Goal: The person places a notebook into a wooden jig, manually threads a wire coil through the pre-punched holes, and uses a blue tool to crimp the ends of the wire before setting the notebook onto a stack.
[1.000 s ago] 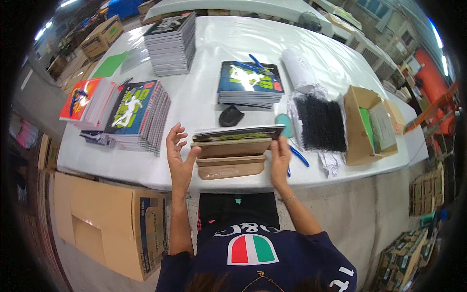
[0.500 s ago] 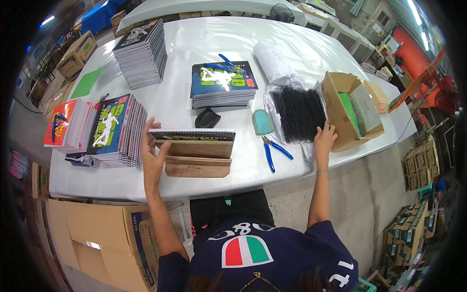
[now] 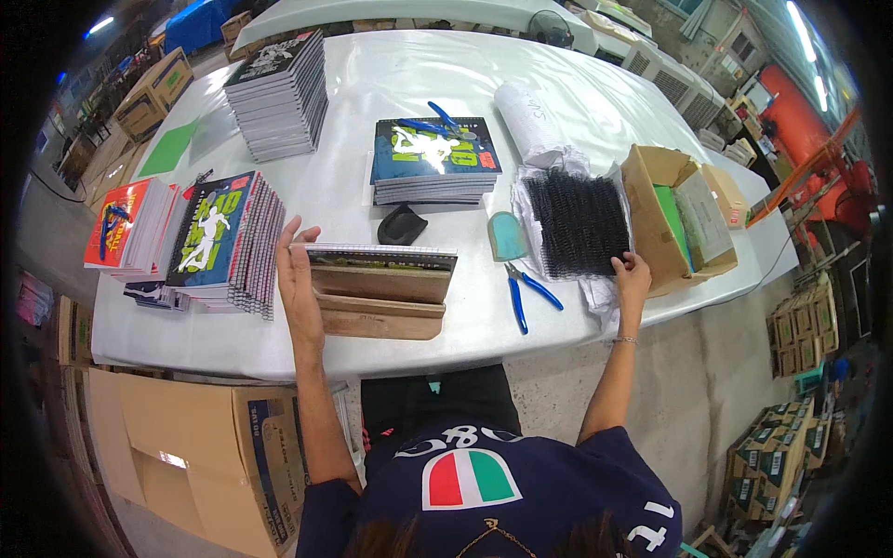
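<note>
My left hand is at the left end of a notebook that stands on edge in a slotted wooden stand. Its fingers are stretched upward, with the thumb apart near the notebook's top corner. At the lower right corner of a pile of black plastic spiral coils, my right hand has its fingertips pinched on a coil. The coils lie on white wrapping. Blue-handled cutters and a teal, rounded piece sit between the stand and the pile.
Behind the stand are a black curved piece and a notebook stack topped with blue pliers. More notebooks and red-covered books stand left; a tall stack is farther back. An open carton is at right.
My left thumb has lifted from the front of the wooden stand to the notebook's top corner. My right hand has shifted slightly down at the coil pile's corner, its fingers drawn closer together.
</note>
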Tool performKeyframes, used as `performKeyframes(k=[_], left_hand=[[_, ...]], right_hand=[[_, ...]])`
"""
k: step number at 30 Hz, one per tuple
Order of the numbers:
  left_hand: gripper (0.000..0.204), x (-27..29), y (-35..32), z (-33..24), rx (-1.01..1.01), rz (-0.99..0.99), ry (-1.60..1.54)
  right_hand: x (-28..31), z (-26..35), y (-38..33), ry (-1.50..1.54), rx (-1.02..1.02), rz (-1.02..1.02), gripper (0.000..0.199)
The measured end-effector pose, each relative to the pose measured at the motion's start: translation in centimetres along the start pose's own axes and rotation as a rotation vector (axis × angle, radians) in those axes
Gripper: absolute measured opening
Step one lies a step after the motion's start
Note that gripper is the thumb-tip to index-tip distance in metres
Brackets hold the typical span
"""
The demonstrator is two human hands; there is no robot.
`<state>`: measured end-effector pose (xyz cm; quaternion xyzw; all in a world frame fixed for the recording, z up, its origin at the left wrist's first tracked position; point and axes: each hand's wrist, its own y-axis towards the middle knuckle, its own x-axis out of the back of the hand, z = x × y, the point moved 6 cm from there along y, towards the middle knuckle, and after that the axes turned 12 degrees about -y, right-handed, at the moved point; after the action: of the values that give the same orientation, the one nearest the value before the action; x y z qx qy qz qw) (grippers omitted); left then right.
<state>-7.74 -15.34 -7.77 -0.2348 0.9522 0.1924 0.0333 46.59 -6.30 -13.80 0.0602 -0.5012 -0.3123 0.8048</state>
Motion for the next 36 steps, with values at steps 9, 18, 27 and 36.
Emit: performKeyframes(k=[9, 18, 27, 36], left_hand=[[0.051, -0.6, -0.7, -0.2, -0.04, 0.019, 0.043], [0.046, -0.3, -2.6, -1.8, -0.196, -0.208, 0.185], [0.029, -4.3, -6.2, -5.1, -0.556, -0.151, 0.463], [0.038, -10.2, -7.2, -4.0, -0.577, 0.072, 0.648]], right_hand=[[-1.3, 1.5, -0.1, -0.154, 0.144, -0.052, 0.021], [-1.9, 1.7, 0.3, -0.125, 0.121, 0.008, 0.02], [0.4, 1.0, -0.3, -0.063, 0.015, 0.055, 0.019], [4.2, 4.6, -1.1, 0.736, -0.087, -0.058, 0.019]])
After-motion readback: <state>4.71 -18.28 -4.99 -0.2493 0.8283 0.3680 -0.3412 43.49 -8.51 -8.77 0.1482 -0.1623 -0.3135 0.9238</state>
